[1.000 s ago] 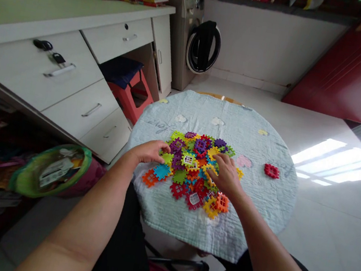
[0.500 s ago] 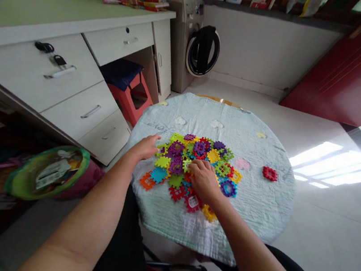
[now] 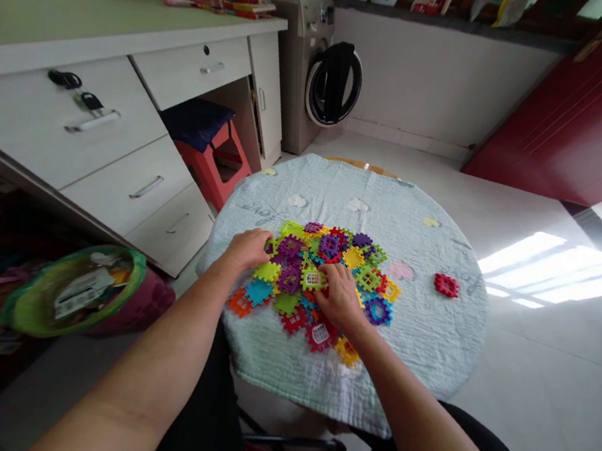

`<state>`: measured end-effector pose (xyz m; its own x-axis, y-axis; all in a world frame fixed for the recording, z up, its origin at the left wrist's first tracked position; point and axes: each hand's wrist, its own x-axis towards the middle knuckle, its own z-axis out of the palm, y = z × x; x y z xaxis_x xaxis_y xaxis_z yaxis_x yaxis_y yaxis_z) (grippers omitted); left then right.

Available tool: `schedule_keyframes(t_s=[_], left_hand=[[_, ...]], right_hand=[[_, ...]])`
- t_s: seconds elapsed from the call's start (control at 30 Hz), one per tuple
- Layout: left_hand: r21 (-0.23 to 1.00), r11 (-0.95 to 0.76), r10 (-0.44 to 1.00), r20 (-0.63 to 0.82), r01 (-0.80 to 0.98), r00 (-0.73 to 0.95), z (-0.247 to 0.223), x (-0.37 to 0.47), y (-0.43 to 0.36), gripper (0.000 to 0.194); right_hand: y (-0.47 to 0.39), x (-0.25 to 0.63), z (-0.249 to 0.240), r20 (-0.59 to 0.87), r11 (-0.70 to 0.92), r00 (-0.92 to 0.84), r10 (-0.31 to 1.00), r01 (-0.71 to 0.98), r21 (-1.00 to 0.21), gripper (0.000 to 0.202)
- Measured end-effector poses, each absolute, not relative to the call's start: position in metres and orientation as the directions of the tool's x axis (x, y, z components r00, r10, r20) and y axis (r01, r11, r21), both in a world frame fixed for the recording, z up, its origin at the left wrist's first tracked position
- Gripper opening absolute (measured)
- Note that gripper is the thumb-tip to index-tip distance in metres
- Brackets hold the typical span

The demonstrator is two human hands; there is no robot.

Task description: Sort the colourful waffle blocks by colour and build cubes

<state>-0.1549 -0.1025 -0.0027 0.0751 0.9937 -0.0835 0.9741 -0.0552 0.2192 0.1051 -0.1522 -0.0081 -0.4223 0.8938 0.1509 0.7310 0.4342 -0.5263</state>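
A heap of colourful interlocking plastic building pieces with toothed edges lies on the cloth-covered round table (image 3: 417, 356). My right hand (image 3: 340, 293) is closed on a lime-green piece with a white window (image 3: 314, 280), tilted above the heap's middle. At the heap's left edge, my left hand (image 3: 248, 249) has its fingers curled together against a green-and-purple piece (image 3: 271, 247); what lies between the fingertips is hidden. Nearby are a purple piece (image 3: 289, 279), a blue piece (image 3: 259, 292) and a red piece with a white window (image 3: 321, 334).
One red piece (image 3: 447, 285) lies apart on the right of the cloth. A green-rimmed basket (image 3: 139, 280) stands at the left, below white drawers (image 3: 118, 160). Behind are a red stool (image 3: 224, 169) and a washing machine (image 3: 302, 67) with its door open.
My left hand has moved right to the heap's edge and its fingers have drawn together. My right hand has raised the lime-green windowed piece slightly, so more of it shows.
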Motion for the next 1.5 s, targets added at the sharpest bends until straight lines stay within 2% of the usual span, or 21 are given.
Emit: schedule_keyframes(t_s=[0.1,0.2,0.33,0.47,0.7,1.0,1.13,1.4,1.5], left_hand=[[0.213,-0.053,0.997,-0.038,0.976,0.063,0.002,-0.150,-0.105,0.037],[0.258,-0.072,0.997,0.046,0.963,0.062,0.013,-0.143,-0.109,0.046],[0.476,-0.240,0.969,0.163,0.846,0.183,0.026,-0.120,-0.119,0.055],[0.658,-0.379,0.919,0.186,0.651,0.348,0.028,-0.086,-0.136,0.060],[0.608,-0.456,0.878,0.187,0.650,0.441,0.021,-0.065,-0.143,0.060],[0.650,-0.434,0.879,0.153,0.624,0.452,0.019,-0.065,-0.142,0.052],[0.669,-0.408,0.888,0.131,0.621,0.442,0.018,-0.067,-0.141,0.057],[0.695,-0.402,0.883,0.121,0.596,0.454,0.019,-0.064,-0.142,0.056],[0.675,-0.426,0.874,0.135,0.602,0.467,0.018,-0.065,-0.141,0.054]], right_hand=[[-0.151,0.107,-0.009,0.170,0.411,-0.391,0.905,0.693,-0.592,0.052],[-0.149,0.110,-0.008,0.138,0.365,-0.362,0.922,0.692,-0.622,0.054],[-0.147,0.115,-0.009,0.091,0.327,-0.350,0.932,0.711,-0.622,0.049],[-0.147,0.115,-0.010,0.127,0.341,-0.354,0.926,0.645,-0.684,0.050],[-0.148,0.116,-0.013,0.155,0.338,-0.345,0.926,0.572,-0.747,0.048],[-0.147,0.118,-0.012,0.134,0.281,-0.315,0.940,0.485,-0.828,0.051],[-0.146,0.120,-0.011,0.136,0.284,-0.335,0.932,0.445,-0.849,0.053],[-0.148,0.121,-0.004,0.047,0.204,-0.357,0.933,0.417,-0.886,0.057],[-0.148,0.121,-0.004,0.001,0.135,-0.383,0.924,0.321,-0.937,0.057]])
